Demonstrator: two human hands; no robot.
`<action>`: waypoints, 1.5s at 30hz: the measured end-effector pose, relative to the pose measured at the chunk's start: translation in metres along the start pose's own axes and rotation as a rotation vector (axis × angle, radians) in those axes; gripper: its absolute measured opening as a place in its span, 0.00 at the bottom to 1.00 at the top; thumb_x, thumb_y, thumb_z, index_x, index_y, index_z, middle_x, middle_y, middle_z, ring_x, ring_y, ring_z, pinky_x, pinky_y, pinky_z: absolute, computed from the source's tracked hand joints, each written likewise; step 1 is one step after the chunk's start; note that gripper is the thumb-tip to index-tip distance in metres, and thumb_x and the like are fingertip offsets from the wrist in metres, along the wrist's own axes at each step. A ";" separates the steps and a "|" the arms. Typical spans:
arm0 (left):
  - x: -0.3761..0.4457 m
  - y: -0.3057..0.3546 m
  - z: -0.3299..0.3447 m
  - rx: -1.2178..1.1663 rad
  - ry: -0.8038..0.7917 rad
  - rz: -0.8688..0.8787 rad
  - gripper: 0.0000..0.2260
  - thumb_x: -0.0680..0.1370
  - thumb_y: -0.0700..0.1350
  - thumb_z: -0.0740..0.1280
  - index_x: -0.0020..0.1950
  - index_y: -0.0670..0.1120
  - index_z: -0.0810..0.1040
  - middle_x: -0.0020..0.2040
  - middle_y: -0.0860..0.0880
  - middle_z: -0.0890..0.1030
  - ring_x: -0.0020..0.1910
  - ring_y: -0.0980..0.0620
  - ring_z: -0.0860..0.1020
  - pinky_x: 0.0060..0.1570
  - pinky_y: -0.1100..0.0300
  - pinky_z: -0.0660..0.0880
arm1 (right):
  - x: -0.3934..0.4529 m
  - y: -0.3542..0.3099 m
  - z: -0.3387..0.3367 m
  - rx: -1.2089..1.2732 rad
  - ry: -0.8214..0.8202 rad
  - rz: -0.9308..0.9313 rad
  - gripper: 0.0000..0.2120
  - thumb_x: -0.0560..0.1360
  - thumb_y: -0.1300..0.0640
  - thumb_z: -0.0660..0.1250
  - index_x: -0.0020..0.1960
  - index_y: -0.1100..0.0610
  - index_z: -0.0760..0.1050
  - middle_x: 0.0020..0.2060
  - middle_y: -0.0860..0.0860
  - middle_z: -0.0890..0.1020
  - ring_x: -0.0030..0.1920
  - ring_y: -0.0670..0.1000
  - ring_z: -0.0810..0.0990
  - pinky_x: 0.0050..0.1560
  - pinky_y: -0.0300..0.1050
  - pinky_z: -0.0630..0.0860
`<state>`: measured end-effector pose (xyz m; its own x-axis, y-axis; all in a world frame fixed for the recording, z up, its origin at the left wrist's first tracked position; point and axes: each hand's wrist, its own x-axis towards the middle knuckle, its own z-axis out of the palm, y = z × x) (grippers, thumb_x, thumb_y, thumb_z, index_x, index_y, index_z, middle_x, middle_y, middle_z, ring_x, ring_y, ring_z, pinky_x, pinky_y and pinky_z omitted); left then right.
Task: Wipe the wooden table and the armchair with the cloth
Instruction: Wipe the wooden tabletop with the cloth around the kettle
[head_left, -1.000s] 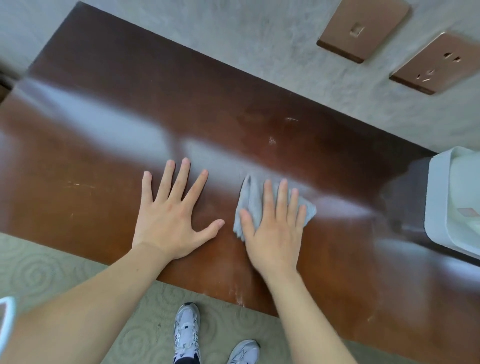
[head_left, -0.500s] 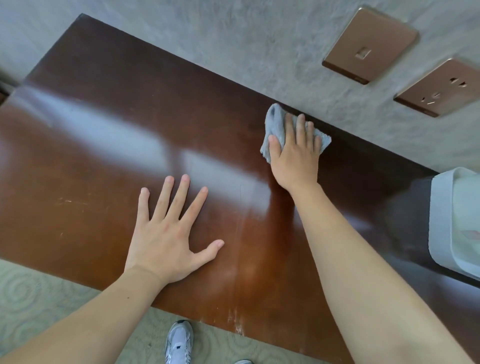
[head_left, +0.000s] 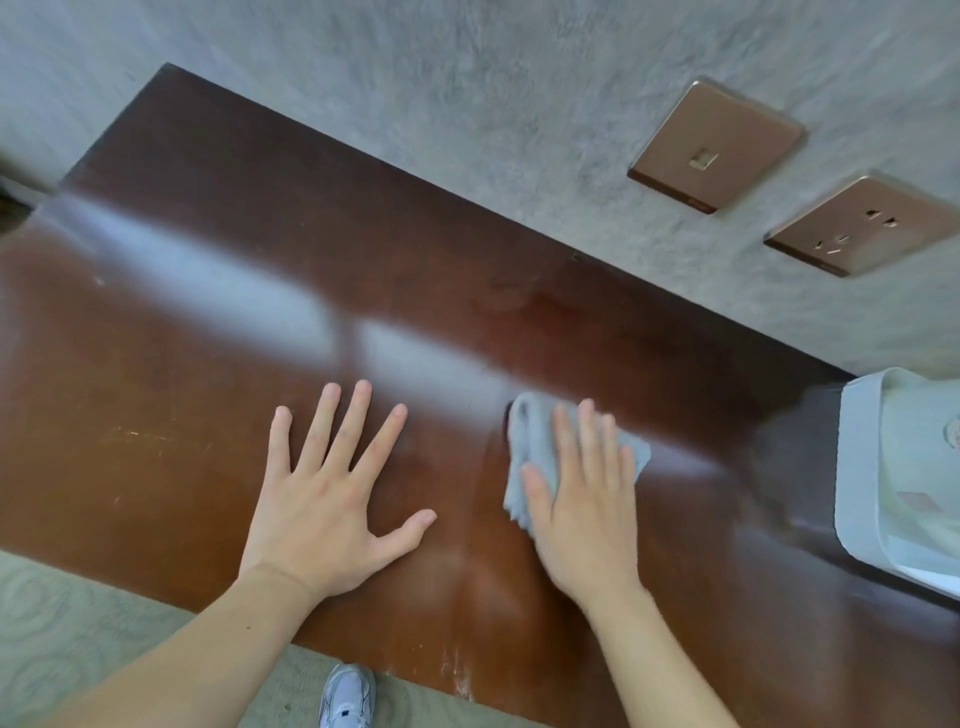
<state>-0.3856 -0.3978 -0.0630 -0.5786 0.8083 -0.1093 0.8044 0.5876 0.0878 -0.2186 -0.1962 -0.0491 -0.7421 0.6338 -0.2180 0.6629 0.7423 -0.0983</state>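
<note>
The dark brown wooden table (head_left: 218, 291) fills most of the view, glossy with pale reflections across it. My right hand (head_left: 584, 512) lies flat on a small grey cloth (head_left: 530, 447) and presses it onto the tabletop right of the middle. The cloth sticks out beyond my fingers and thumb. My left hand (head_left: 324, 499) rests flat on the bare wood to the left of the cloth, fingers spread, holding nothing. No armchair is in view.
A white plastic container (head_left: 857, 467) stands on the table at the right edge. The grey wall behind carries a bronze switch plate (head_left: 714, 145) and a bronze socket plate (head_left: 857, 226). Pale patterned carpet (head_left: 47, 623) and my shoe (head_left: 347, 696) lie below the table's near edge.
My right hand pushed the cloth out to the table's far edge by the wall, then pulled it back toward me to the middle. My left hand stayed planted.
</note>
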 end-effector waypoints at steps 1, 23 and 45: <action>0.000 0.000 0.000 -0.001 -0.003 0.002 0.43 0.73 0.75 0.54 0.82 0.52 0.56 0.83 0.43 0.54 0.81 0.40 0.51 0.74 0.30 0.51 | 0.027 0.002 -0.006 0.010 0.035 0.079 0.31 0.82 0.40 0.44 0.81 0.52 0.50 0.81 0.56 0.53 0.80 0.59 0.50 0.79 0.58 0.50; -0.001 0.002 -0.006 0.002 -0.038 -0.011 0.42 0.73 0.76 0.51 0.82 0.53 0.57 0.82 0.44 0.55 0.81 0.40 0.52 0.74 0.31 0.53 | 0.163 -0.033 -0.027 0.056 0.181 0.003 0.27 0.84 0.44 0.51 0.79 0.54 0.59 0.78 0.59 0.60 0.78 0.61 0.56 0.77 0.60 0.52; 0.000 0.001 -0.001 0.023 -0.006 -0.007 0.43 0.73 0.75 0.53 0.82 0.53 0.56 0.83 0.43 0.53 0.81 0.40 0.51 0.75 0.31 0.51 | 0.160 -0.068 -0.025 -0.001 0.042 -0.129 0.28 0.83 0.40 0.47 0.81 0.47 0.52 0.81 0.55 0.52 0.80 0.59 0.49 0.78 0.58 0.46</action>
<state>-0.3852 -0.3971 -0.0619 -0.5837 0.8037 -0.1159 0.8031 0.5925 0.0638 -0.3844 -0.1399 -0.0532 -0.8249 0.5414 -0.1629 0.5613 0.8185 -0.1221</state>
